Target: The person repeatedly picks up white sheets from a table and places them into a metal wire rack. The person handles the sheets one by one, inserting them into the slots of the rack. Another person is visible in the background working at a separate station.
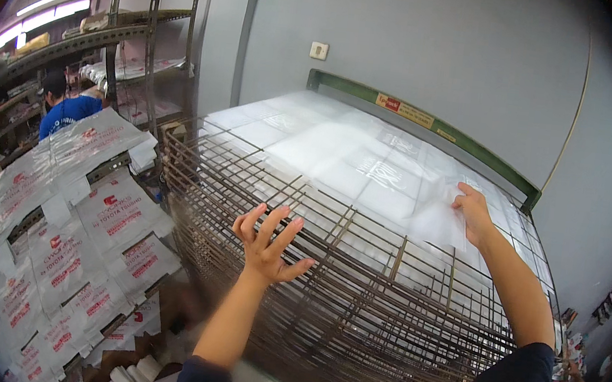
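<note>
1. The right hand pinches a translucent plastic sheet, which extends leftward from its fingertips.
2. The left hand is empty, fingers spread, over the near side of stacked wire racks.
3. Beyond both hands stands a grey wall; red-printed bags lie left of them.
</note>
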{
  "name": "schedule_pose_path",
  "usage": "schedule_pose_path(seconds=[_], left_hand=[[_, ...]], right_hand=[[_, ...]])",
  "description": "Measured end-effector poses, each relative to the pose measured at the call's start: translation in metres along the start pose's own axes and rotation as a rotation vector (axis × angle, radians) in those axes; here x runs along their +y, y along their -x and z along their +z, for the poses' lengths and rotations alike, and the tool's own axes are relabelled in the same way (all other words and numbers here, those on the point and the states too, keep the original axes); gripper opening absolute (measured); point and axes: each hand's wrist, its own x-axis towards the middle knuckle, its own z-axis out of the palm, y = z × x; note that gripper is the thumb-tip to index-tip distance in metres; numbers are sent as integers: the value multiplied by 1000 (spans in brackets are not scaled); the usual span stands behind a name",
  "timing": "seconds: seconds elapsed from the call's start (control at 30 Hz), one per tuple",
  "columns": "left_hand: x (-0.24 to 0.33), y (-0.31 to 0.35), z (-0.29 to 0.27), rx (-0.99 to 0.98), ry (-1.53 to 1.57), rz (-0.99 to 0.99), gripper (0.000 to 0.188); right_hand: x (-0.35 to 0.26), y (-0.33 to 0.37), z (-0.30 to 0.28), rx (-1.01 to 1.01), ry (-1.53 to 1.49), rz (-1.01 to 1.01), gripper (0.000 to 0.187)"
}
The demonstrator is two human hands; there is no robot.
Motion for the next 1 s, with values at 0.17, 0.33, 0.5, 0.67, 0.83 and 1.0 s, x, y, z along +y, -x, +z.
schedule_pose_path(seconds=[0.17, 0.33, 0.5, 0.67, 0.83, 1.0], left_hand=[[1, 2, 0, -16, 2, 11, 55], [4, 2, -3, -35, -14, -15, 56], [11, 0, -2, -44, 17, -37, 55], [12, 1, -6, -71, 14, -56, 58], [13, 0, -8, -86, 18, -43, 60], [15, 1, -8, -112, 14, -43, 61]], right_hand=[[-4, 6, 7, 21, 67, -4, 68], [-5, 10, 15, 23, 40, 2, 65], [13, -1, 4, 60, 69, -8, 64], [8, 1, 8, 37, 129, 9, 65], [11, -3, 5, 12, 150, 17, 65], [12, -6, -3, 60, 208, 20, 66]])
